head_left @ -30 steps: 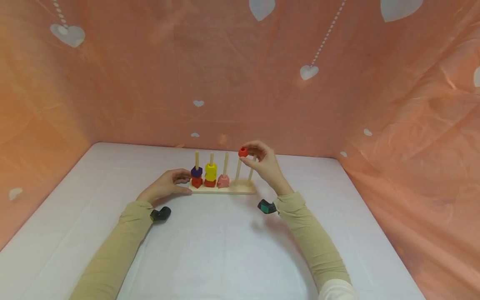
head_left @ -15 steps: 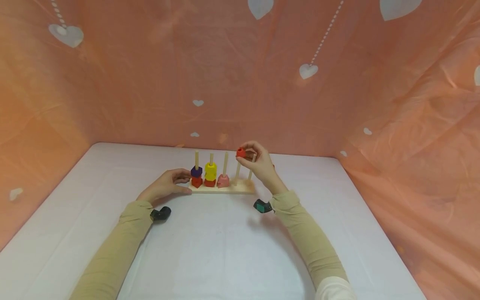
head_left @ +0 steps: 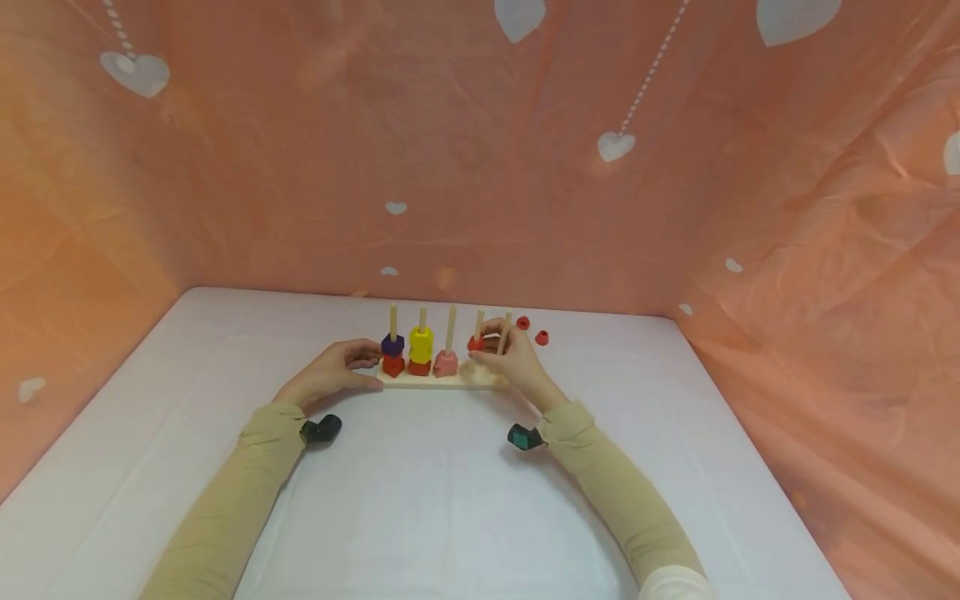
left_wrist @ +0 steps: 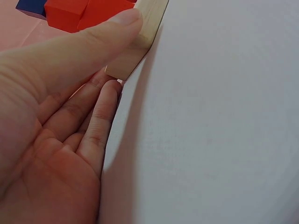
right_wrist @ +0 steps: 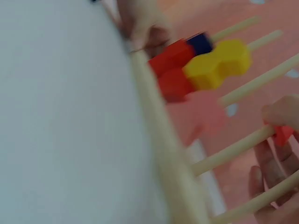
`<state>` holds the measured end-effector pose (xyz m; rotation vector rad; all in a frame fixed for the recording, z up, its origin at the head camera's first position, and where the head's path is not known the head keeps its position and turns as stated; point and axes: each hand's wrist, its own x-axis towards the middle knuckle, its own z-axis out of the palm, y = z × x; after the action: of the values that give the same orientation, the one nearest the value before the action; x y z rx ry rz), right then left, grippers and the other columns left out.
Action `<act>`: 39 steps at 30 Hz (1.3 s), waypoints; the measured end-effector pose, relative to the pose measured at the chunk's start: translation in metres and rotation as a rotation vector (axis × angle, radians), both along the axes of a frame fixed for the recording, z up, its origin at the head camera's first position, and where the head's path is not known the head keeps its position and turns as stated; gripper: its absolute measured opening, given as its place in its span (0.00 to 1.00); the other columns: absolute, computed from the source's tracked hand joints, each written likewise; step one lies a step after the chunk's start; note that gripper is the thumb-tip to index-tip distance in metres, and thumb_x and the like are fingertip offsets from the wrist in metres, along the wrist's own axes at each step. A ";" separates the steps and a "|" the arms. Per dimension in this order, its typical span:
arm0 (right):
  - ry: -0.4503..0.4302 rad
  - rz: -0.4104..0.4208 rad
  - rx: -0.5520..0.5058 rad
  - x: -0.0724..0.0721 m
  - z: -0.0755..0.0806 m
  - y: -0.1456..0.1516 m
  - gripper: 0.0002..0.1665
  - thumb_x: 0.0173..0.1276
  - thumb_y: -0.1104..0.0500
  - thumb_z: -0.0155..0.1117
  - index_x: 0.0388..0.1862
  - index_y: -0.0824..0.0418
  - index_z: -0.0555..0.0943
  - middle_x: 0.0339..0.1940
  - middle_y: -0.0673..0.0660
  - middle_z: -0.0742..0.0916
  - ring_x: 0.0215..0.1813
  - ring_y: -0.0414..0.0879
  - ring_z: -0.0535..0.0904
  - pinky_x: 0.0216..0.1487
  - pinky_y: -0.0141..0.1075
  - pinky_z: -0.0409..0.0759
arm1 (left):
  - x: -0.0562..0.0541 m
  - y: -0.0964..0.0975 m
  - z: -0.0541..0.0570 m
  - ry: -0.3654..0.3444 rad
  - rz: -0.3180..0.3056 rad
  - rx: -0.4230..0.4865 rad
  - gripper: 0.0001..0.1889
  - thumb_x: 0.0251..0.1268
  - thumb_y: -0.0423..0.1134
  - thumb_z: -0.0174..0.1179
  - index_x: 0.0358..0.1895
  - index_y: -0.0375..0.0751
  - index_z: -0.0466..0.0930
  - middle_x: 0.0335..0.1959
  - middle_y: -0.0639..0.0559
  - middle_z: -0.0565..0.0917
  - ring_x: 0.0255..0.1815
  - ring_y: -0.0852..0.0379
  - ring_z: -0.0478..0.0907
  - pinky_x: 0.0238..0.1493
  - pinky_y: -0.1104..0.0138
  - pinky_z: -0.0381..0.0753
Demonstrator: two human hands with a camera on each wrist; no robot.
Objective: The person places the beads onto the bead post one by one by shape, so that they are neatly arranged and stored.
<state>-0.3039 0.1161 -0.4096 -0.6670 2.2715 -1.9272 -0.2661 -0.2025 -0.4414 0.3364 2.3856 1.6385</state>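
Note:
A wooden peg stand [head_left: 420, 382] with several upright pegs stands toward the back of the table. My left hand [head_left: 330, 368] holds its left end, the thumb along the front edge and the fingers at the end, as the left wrist view shows. With thumb and fingers my right hand [head_left: 519, 363] pinches a red bead [head_left: 476, 342] threaded on the fourth peg, partway down. The first peg carries a purple bead [head_left: 392, 344] above red; the second, yellow beads [head_left: 422, 343] above red. A pink bead [head_left: 446, 363] sits low on the third. The last peg is bare.
Two red beads [head_left: 523, 322] lie on the white table [head_left: 420, 500] behind and right of the stand. Dark wrist cameras [head_left: 525, 437] jut inward from both sleeves. An orange cloth with hearts [head_left: 300, 183] hangs behind and beside the table.
My right hand has moved slightly left and then down, bringing the red bead from above the fourth peg onto it. Two red beads behind the hand have come into view. The left hand stays put.

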 end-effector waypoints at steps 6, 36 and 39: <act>-0.059 -0.023 0.181 0.002 -0.018 0.001 0.17 0.54 0.67 0.74 0.42 0.63 0.79 0.39 0.56 0.83 0.39 0.46 0.75 0.40 0.31 0.76 | 0.000 0.000 0.001 -0.011 0.004 0.005 0.36 0.49 0.38 0.74 0.62 0.36 0.68 0.62 0.41 0.72 0.64 0.44 0.68 0.66 0.52 0.65; 0.134 0.007 0.188 -0.007 0.017 0.076 0.32 0.56 0.73 0.70 0.59 0.73 0.70 0.55 0.71 0.78 0.59 0.67 0.71 0.63 0.55 0.68 | 0.000 -0.002 0.000 0.032 -0.011 0.006 0.33 0.51 0.35 0.73 0.61 0.35 0.70 0.61 0.41 0.73 0.62 0.44 0.69 0.65 0.54 0.66; 0.137 -0.053 0.240 -0.011 0.018 0.088 0.31 0.57 0.70 0.71 0.59 0.69 0.71 0.55 0.70 0.78 0.58 0.66 0.72 0.63 0.54 0.69 | -0.001 -0.001 -0.001 0.028 -0.012 0.014 0.33 0.50 0.35 0.73 0.61 0.35 0.69 0.61 0.41 0.73 0.62 0.44 0.69 0.65 0.54 0.66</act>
<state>-0.3146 0.2041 -0.3913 -0.7339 2.5726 -1.6361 -0.2668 -0.2038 -0.4425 0.3778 2.3886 1.6571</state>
